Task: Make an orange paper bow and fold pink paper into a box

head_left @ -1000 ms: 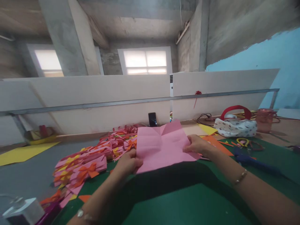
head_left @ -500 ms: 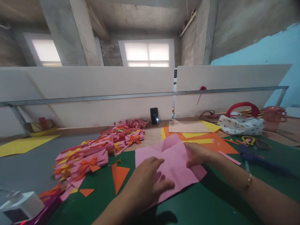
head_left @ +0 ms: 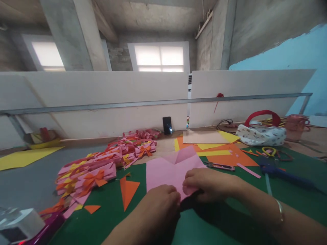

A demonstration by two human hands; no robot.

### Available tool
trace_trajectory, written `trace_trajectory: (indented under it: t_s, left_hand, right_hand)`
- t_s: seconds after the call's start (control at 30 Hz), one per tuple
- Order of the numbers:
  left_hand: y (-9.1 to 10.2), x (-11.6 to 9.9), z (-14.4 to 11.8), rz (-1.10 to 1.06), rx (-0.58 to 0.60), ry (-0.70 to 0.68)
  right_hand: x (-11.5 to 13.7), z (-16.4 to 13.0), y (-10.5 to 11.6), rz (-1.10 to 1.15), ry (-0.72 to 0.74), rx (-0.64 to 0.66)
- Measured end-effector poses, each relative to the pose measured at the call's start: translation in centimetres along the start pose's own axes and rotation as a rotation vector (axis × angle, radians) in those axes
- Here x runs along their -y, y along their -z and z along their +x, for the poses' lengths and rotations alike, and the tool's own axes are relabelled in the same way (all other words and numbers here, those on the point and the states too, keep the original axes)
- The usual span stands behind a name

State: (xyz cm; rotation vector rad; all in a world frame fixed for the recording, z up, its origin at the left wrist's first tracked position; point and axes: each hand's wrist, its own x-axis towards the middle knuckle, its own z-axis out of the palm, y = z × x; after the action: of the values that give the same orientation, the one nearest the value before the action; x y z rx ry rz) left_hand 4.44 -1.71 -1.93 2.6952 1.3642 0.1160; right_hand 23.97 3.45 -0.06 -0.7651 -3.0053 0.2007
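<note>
A pink paper sheet (head_left: 168, 168) with creases lies on the green mat (head_left: 107, 221) in front of me. My left hand (head_left: 159, 204) rests at the paper's near edge, fingers curled over it. My right hand (head_left: 206, 183) pinches the near right part of the sheet and folds it inward. Both hands meet at the paper's front edge, hiding that edge.
A heap of pink, orange and yellow folded paper pieces (head_left: 99, 166) lies to the left. Orange triangles (head_left: 129, 190) sit on the mat. Orange and yellow sheets (head_left: 219, 153), a small cutter (head_left: 219, 166), scissors (head_left: 270, 151), a glue gun (head_left: 286, 174), a patterned bag (head_left: 262, 132) and a phone (head_left: 167, 125) are beyond.
The paper went from held up in the air to lying on the mat. Both hands drew back to its near edge, and the right hand has folded the right part inward.
</note>
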Motion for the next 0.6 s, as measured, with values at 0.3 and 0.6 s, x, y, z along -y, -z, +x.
trace_trajectory:
  t_s: [0.3,0.6]
  left_hand:
    - [0.6,1.5,0.3,0.184,-0.066,0.185]
    - [-0.7,3.7,2.3,0.187,-0.135,0.267]
  right_hand:
    - [-0.4,0.4,0.2,-0.029,-0.378,0.012]
    - [-1.4,0.7,0.3,-0.177,-0.598,0.090]
